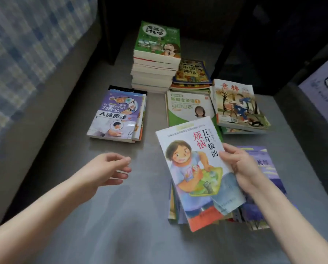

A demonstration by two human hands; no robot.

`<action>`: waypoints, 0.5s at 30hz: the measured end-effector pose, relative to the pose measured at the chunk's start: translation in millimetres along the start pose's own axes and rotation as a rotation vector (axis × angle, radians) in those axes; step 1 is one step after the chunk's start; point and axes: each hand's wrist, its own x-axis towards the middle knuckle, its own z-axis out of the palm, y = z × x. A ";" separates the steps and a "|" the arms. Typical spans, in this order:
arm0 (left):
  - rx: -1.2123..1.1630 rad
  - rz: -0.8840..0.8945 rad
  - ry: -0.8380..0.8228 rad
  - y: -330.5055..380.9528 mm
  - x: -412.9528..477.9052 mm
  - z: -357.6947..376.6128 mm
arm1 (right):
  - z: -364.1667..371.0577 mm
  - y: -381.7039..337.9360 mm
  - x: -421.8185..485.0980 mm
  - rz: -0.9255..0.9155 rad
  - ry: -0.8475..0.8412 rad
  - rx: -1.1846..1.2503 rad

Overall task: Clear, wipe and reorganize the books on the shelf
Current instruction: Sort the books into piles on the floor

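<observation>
- The right hand (237, 164) grips a white-covered paperback (195, 172) by its right long edge, with the thumb on the front cover and the fingers curled behind it
- The paperback sits low and right of centre, cover up and skewed, with its far corner overlapping a green-and-white workbook (186, 105); its near end lies over a low pile of books (173, 206), and I cannot tell whether it rests on that pile or hangs just clear
- The left hand (111, 168) holds nothing; its fingers are loosely curled and it hovers over the bare grey surface (121, 216), well apart from the paperback
- Judged by its look, the paperback is thin and light, with a soft glossy cover that will flex and may slide against the thumb when held by one edge only
- The spine side is the firmer place to take it, or a flat palm under the middle; the free left hand could support the left edge to stop it sagging
- The pages would probably fan open if it is tipped with the fore-edge down, so it is safer carried flat or spine down
- Farther back stands a tall stack (155, 73) topped by a green book, likely heavy and better moved a few books at a time
- To the left lies a small purple-covered pile (119, 115); to the right, a magazine with a bicycle (239, 105) tops another pile
- A purple-blue book (264, 164) lies partly under the right hand
</observation>
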 end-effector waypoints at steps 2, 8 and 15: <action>0.012 0.002 0.021 8.7 4.7 4.0 | -48.5 -11.9 -1.7 -0.009 0.134 0.052; 0.052 0.097 0.019 54.1 37.8 36.4 | -152.5 -26.6 6.2 0.084 0.493 -0.221; 0.132 0.191 0.010 72.3 65.9 63.6 | -117.6 -23.3 38.5 -0.164 0.871 -1.668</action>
